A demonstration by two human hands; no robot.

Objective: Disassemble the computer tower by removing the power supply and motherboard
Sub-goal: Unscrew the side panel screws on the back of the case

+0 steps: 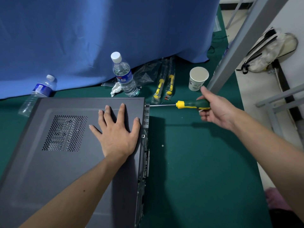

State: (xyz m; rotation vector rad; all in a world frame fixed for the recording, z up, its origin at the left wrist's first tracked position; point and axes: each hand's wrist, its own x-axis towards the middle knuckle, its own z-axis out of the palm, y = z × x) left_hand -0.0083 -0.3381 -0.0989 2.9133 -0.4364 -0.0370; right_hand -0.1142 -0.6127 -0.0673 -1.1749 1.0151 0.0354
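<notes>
Green table | computer tower – interior hidden | right hand – screwdriver

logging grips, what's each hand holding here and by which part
The right hand holds the screwdriver by its green and yellow handle. The left hand holds nothing; it lies flat on the computer case.

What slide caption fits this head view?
Left hand steadies the computer tower while right hand drives a screwdriver at its rear.

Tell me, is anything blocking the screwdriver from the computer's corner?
No. The screwdriver in the right hand already meets the computer tower at its rear top corner; the left hand rests flat on the side panel.
</notes>
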